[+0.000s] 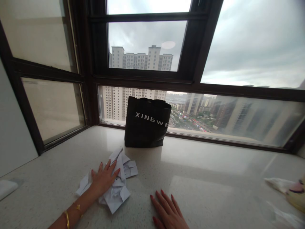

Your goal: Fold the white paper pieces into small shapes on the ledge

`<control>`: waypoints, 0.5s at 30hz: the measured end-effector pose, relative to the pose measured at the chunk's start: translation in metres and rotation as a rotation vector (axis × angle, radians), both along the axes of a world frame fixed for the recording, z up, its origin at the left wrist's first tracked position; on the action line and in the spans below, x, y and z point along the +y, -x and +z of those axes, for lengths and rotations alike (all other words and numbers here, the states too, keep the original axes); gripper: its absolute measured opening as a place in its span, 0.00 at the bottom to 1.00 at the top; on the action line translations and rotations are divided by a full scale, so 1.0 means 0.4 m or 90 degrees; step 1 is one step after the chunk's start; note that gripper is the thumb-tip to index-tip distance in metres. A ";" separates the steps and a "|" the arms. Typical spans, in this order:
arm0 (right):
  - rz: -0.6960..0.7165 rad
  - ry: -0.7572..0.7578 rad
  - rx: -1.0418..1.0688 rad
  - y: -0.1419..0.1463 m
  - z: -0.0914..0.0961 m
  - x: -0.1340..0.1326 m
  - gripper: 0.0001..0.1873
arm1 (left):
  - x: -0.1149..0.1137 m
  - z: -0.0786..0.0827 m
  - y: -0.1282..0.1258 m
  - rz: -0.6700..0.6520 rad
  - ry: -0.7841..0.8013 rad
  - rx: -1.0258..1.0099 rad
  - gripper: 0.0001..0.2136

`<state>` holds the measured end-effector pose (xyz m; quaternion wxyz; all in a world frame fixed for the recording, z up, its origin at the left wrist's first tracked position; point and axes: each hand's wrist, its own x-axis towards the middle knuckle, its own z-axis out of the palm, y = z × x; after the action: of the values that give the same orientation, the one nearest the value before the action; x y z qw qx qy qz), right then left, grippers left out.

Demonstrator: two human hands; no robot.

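Note:
Crumpled and folded white paper [116, 194] lies in a loose heap on the pale speckled sill [197, 178]. My left hand [104, 178] rests on top of this heap with its fingers spread, covering part of it. To the right of the paper, my right hand [168, 210] lies flat on the sill, fingers stretched out and nothing held. Its lower part runs out of the picture. Behind the paper a black bag [147, 127] with white lettering stands upright, close to the window.
Dark window frames [190, 87] border the sill at the back and left. A yellow and pink item [297, 190] with clear plastic [281, 184] beside it sits at the right edge. At the far left edge is a white object [8, 188].

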<state>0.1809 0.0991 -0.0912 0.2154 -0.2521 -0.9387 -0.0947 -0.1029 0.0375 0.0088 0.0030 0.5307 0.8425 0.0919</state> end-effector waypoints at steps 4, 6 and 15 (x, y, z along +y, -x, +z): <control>-0.001 0.017 0.007 -0.001 0.038 -0.012 0.24 | -0.013 -0.027 -0.095 -0.135 0.011 -0.005 0.25; -0.014 0.042 0.034 -0.005 0.068 -0.019 0.19 | -0.027 -0.025 -0.144 -0.224 0.019 -0.036 0.26; -0.096 0.112 0.219 -0.009 0.115 -0.036 0.17 | -0.075 0.019 -0.040 0.003 -0.007 0.020 0.25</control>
<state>0.1846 0.0848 -0.0453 0.3419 -0.3519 -0.8712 0.0162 -0.0870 0.0076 0.0163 -0.0139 0.5302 0.8431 0.0883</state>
